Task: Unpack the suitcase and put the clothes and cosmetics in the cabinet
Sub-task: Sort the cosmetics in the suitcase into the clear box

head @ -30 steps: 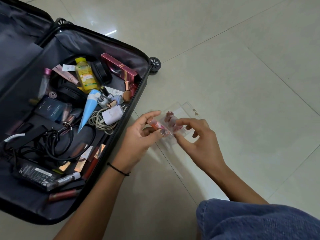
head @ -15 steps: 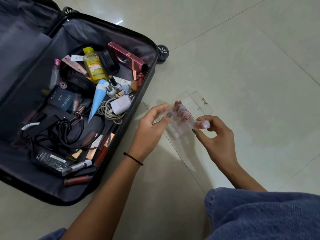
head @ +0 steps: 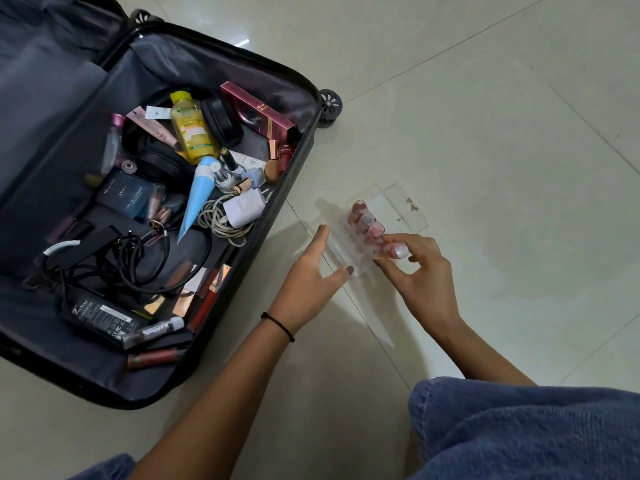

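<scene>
Pale glossy floor tiles [head: 485, 98] fill the view, with the open suitcase [head: 304, 109] at ten o'clock, cosmetics and cables loose inside. The clear organizer [head: 398, 206] sits at centre, lipsticks standing in its slots. Your left hand [head: 311, 282] is spread open against its near edge, gripping nothing. Your right hand [head: 420, 275] pinches what looks like a small pale-capped lipstick [head: 396, 251] between fingers [head: 398, 239] and thumb. The acrylic is light, rigid and slick: hold it by both side walls, level
</scene>
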